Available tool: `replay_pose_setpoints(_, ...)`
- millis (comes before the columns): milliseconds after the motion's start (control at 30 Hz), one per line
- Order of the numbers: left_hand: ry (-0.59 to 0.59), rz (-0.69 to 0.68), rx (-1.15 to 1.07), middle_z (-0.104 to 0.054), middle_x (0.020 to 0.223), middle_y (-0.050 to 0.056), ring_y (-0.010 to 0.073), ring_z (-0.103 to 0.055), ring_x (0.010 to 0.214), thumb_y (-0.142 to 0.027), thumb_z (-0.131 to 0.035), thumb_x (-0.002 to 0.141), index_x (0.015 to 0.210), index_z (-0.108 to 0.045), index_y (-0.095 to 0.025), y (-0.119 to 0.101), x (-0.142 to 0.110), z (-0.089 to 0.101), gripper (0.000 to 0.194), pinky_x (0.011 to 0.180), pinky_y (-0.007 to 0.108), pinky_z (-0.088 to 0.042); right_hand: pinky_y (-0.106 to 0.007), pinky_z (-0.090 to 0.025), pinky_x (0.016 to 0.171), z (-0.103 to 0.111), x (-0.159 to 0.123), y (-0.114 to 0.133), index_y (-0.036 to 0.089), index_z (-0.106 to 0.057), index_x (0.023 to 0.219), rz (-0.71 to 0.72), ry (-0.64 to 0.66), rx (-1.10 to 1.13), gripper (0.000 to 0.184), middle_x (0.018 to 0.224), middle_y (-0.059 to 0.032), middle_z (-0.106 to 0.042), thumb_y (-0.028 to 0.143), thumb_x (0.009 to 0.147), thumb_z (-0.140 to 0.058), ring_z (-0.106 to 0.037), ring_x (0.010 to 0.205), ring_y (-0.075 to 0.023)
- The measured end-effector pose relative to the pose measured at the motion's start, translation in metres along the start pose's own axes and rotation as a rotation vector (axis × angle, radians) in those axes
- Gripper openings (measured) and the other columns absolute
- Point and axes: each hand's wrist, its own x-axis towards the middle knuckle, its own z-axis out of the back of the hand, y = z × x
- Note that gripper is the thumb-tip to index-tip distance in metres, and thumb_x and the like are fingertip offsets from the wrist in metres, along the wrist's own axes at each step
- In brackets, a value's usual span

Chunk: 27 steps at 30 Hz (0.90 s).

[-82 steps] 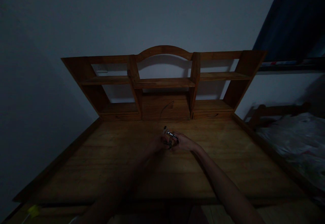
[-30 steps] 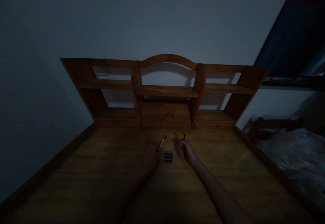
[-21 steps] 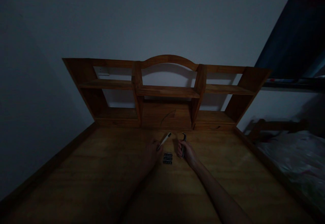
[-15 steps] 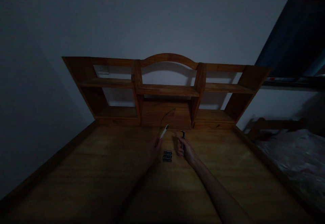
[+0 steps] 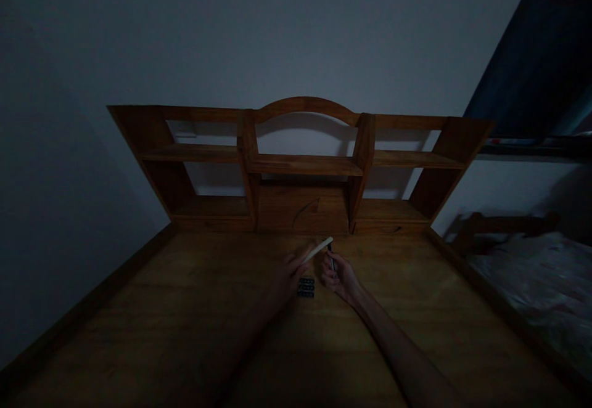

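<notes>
My left hand is closed round a pale toothbrush, which slants up to the right; dark bristles showed at its tip a moment earlier. In my right hand, fingers wrapped, is a slim dark razor held upright. Its bent head is mostly hidden behind the tip of the toothbrush, and the two seem to touch, though the dim light makes this hard to tell. Below and between the hands, a small dark block of several pieces in rows lies on the wooden surface.
A wooden shelf unit with open compartments stands against the wall at the back. Raised edges border the surface. Beyond the right edge lies a heap of pale plastic-like covering, with a dark curtain above.
My left hand has moved right and tipped the toothbrush over towards the razor, so its end now meets the razor's head. My right hand has hardly moved.
</notes>
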Motion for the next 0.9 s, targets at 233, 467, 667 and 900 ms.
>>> replay_pose_setpoints(233,-0.019,0.025,0.009,-0.055,0.126,0.003,0.0195,-0.052,0.114,-0.032,-0.040,0.092,0.130,-0.049,-0.029,0.007,-0.002,-0.005,0.039,0.100,0.037,-0.041,-0.016,-0.011,0.032,0.000,-0.002,0.000,0.020,-0.034,0.065,-0.041,0.069,0.132,0.032,0.047,0.0079,-0.029,0.041,0.085,-0.048,-0.017,0.035,-0.0049)
replay_pose_setpoints(467,-0.039,-0.014,-0.101,-0.052,0.132,0.002,0.0199,-0.047,0.122,-0.032,-0.039,0.092,0.130,-0.048,-0.027,0.000,-0.001,-0.001,0.039,0.105,0.040,-0.037,-0.017,-0.013,0.032,-0.003,-0.007,0.002,0.019,-0.036,0.064,-0.034,0.140,0.198,0.031,0.046,0.0074,-0.029,0.041,0.086,-0.044,-0.017,0.035,-0.0053)
replay_pose_setpoints(667,-0.091,-0.006,-0.064,-0.049,0.135,0.000,0.0185,-0.045,0.124,-0.030,-0.036,0.093,0.131,-0.046,-0.027,0.003,-0.001,-0.004,0.039,0.107,0.038,-0.036,-0.017,-0.015,0.031,-0.002,-0.008,0.002,0.020,-0.035,0.063,-0.004,0.199,0.207,0.031,0.047,0.0075,-0.031,0.040,0.086,-0.040,-0.016,0.033,-0.0055)
replay_pose_setpoints(900,-0.008,-0.006,-0.015,-0.046,0.138,0.000,0.0176,-0.045,0.125,-0.032,-0.036,0.094,0.135,-0.039,-0.029,-0.003,-0.003,-0.001,0.042,0.106,0.037,-0.037,-0.019,-0.019,0.031,-0.005,-0.008,0.004,0.020,-0.034,0.061,0.026,0.248,0.176,0.033,0.045,0.0078,-0.029,0.040,0.086,-0.038,-0.015,0.032,-0.0061)
